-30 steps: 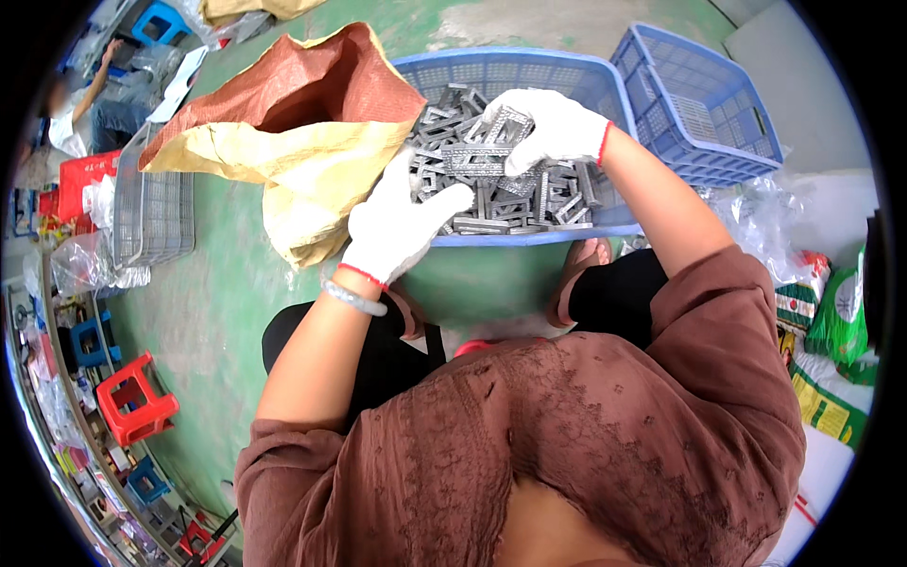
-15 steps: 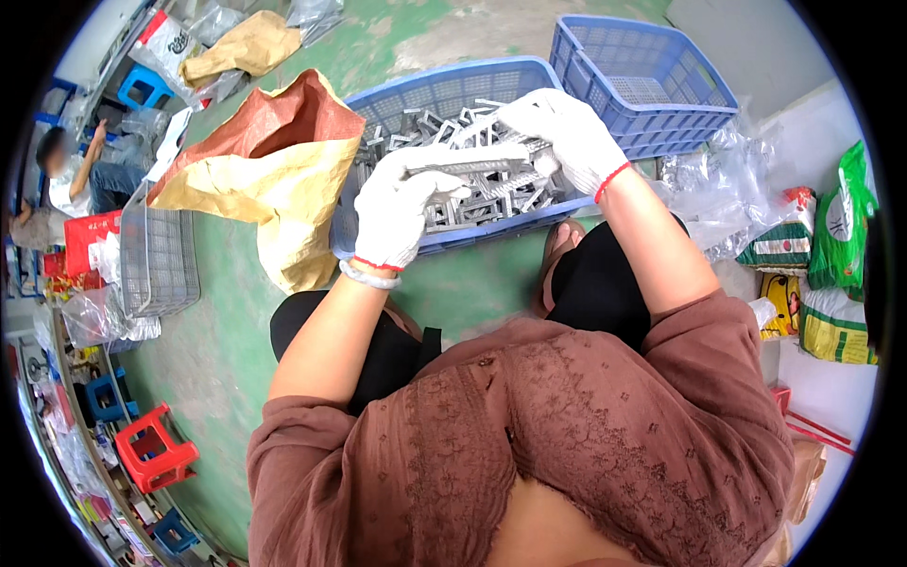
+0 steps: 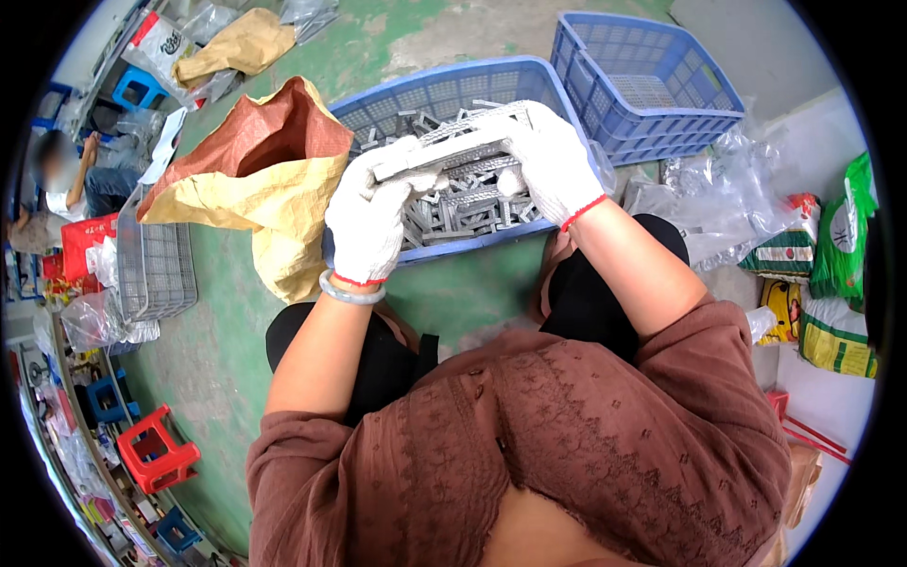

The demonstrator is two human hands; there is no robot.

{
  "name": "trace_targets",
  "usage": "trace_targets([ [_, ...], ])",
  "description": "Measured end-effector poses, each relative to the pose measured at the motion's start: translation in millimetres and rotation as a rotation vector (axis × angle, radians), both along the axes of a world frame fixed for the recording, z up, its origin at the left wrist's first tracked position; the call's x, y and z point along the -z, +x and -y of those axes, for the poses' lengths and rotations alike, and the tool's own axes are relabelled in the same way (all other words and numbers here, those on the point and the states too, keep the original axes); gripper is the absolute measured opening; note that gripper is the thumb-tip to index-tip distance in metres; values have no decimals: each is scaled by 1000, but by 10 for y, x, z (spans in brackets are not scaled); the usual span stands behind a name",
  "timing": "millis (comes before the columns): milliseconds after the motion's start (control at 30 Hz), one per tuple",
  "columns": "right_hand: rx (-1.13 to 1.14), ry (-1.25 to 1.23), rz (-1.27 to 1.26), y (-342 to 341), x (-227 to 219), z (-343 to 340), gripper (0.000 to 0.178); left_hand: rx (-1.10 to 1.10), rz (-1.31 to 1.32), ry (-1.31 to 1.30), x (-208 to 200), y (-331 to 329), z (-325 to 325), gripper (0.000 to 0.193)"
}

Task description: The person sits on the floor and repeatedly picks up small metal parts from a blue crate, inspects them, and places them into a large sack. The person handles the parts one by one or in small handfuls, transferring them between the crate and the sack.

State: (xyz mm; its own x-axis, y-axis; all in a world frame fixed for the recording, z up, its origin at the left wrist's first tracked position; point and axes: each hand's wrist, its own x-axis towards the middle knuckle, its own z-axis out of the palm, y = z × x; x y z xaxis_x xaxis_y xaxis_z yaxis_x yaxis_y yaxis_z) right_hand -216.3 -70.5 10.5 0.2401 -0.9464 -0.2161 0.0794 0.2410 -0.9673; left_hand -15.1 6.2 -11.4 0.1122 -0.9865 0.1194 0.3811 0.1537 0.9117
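Note:
My left hand (image 3: 367,219), in a white knitted glove with a red cuff, closes around one end of a long grey metal bracket (image 3: 442,154). At its other end my gloved right hand (image 3: 556,163) grips the same piece, so it spans the gap between both hands. Whether more than one piece is stacked in this grip I cannot tell. Below them, a blue plastic crate (image 3: 453,251) holds a heap of similar grey metal brackets (image 3: 463,215). Left of the crate stands a yellow woven sack (image 3: 288,222), its mouth open on a reddish-brown lining.
A second blue crate (image 3: 652,128) sits at the far right, beside clear plastic bags (image 3: 704,203). Filled bags (image 3: 841,236) line the right wall. On the left are a grey crate (image 3: 156,274), a red stool (image 3: 159,449) and a seated person (image 3: 71,180).
Both hands have shifted slightly left. My right hand has come down from above the heap onto the bracket's right end, and the bracket now slants upward to the right.

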Motion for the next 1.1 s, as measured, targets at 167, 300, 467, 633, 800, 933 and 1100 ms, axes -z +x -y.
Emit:
trace_targets([
  [167, -2, 13, -17, 51, 21, 33, 18, -23, -27, 13, 17, 38, 9, 38],
  [300, -21, 8, -23, 36, 21, 53, 18, -2, 13, 29, 0, 62, 4, 37],
  [467, 19, -34, 41, 61, 132, 95, 21, -6, 89, -24, -10, 17, -24, 37],
  [633, 10, -23, 8, 45, 103, 86, 22, 2, 70, 90, -57, -6, -31, 36],
  [800, 10, -64, -53, 26, 85, 46, 22, 5, 77, 160, -117, -33, -38, 34],
  [933, -18, -29, -88, -4, 54, 32, 19, 17, 126, 198, -131, -29, -39, 34],
  [1100, -28, 15, -32, -23, 87, 32, 22, 28, 106, 226, -206, -47, -60, 36],
])
